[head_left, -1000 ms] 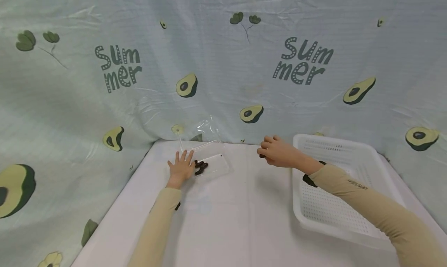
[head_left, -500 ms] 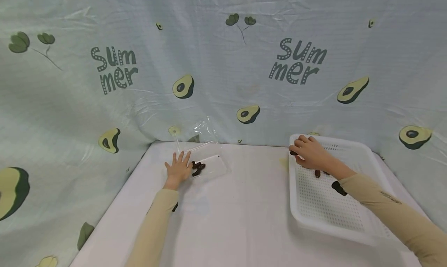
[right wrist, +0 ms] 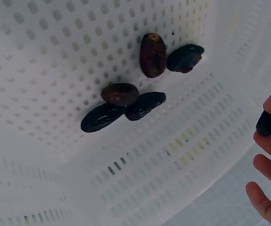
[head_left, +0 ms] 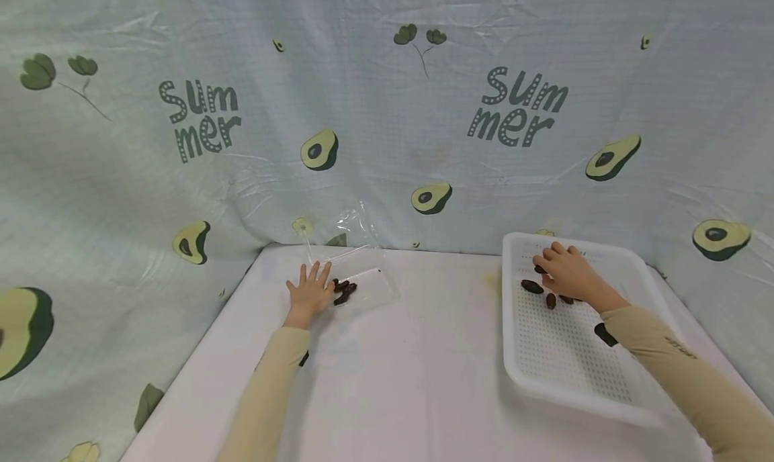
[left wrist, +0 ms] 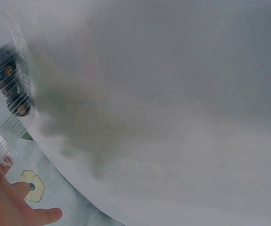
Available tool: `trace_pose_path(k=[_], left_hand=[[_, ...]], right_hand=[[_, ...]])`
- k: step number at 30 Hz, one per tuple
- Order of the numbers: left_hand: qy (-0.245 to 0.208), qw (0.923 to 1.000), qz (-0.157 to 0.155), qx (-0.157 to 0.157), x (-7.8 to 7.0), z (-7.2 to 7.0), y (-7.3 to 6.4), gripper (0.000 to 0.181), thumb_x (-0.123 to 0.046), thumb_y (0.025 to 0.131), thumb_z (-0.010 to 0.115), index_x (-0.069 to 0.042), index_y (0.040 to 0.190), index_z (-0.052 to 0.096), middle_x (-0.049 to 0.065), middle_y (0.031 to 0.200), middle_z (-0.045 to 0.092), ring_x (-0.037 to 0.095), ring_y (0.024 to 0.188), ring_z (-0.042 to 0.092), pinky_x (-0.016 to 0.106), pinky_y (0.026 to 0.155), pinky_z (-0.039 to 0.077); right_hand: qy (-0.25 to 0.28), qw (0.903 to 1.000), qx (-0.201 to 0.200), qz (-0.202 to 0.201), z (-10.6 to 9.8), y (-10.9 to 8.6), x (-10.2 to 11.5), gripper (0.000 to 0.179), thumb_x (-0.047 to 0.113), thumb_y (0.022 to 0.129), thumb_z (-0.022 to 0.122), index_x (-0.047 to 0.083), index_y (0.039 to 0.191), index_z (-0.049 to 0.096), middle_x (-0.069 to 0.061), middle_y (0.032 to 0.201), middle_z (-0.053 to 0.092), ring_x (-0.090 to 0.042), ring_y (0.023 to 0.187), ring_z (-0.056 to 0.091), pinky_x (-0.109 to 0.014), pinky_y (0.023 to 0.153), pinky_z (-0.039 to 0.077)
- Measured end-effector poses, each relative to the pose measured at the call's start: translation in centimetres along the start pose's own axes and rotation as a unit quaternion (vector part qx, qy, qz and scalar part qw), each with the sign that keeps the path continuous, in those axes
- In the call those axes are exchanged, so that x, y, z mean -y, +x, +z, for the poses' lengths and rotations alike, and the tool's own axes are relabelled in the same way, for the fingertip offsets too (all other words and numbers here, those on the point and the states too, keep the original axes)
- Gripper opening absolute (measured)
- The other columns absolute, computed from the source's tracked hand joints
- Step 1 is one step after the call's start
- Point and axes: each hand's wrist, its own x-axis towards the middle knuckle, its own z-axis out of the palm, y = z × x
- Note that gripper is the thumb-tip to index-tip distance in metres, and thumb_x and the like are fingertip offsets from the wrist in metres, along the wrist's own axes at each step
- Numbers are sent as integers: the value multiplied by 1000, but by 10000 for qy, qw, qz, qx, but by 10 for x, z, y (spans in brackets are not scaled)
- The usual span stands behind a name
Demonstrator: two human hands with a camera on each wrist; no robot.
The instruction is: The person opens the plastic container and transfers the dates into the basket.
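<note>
My right hand (head_left: 567, 274) pinches a dark date (right wrist: 268, 123) between thumb and index finger, over the back part of a white perforated plastic basket (head_left: 510, 341). Several dates lie on the basket floor below it, among them a long dark date (head_left: 532, 286) and a reddish-brown date (right wrist: 153, 55). On the left, my left hand (head_left: 310, 294) has its fingers spread at the side of a clear plastic container (head_left: 377, 289) with its lid raised. A small cluster of dates (head_left: 345, 291) sits in the container's left end, close to that hand; the left wrist view shows these dates (left wrist: 8, 70) through the plastic.
A pale tablecloth (head_left: 393, 388) covers the table, with the container at back left and the basket at the right. Behind them hangs a curtain (head_left: 363, 99) printed with avocados and lettering, close to the table's back edge.
My right hand has carried a date rightward from above the table into the basket area, past its left rim. Dates in the basket have come into view. The left hand stays by the container.
</note>
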Motion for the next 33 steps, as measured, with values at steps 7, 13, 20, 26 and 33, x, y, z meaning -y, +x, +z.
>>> trace_pose_path(k=[7,13,20,26,33], left_hand=[[29,10000,22,-23,-2,0,-1,52,-32,97,25,-16,145,14,14,150,13,40,137,2,70,100,8],[9,10000,15,-41,-4,-1,-2,52,-32,97,25,-16,144,15,14,150,13,40,137,3,70,100,8],[49,10000,-12,-55,-5,-2,-3,52,-32,97,26,-16,144,15,14,150,14,40,137,4,70,100,9],[63,9999,-53,-75,-3,-1,-2,51,-32,97,25,-17,144,16,13,150,14,39,137,3,69,101,9],[55,9999,-32,-124,-2,-1,-1,51,-32,96,26,-16,144,16,14,149,15,40,137,5,69,101,9]], right_hand=[[55,9981,439,422,6,-8,-3,23,9,69,70,7,84,53,-5,70,44,-21,67,36,-30,52,22],[228,9990,140,355,17,-14,-10,19,9,72,66,7,85,52,-6,70,44,-23,67,36,-32,51,24],[331,9978,230,522,16,-15,-11,22,5,68,69,7,85,54,-8,72,49,-26,68,40,-36,49,30],[189,9941,679,828,8,-11,-8,21,8,72,69,8,90,58,-9,79,55,-28,77,47,-40,53,37],[330,9949,489,813,6,-6,-6,19,8,72,68,8,88,58,-7,78,54,-27,77,47,-39,53,38]])
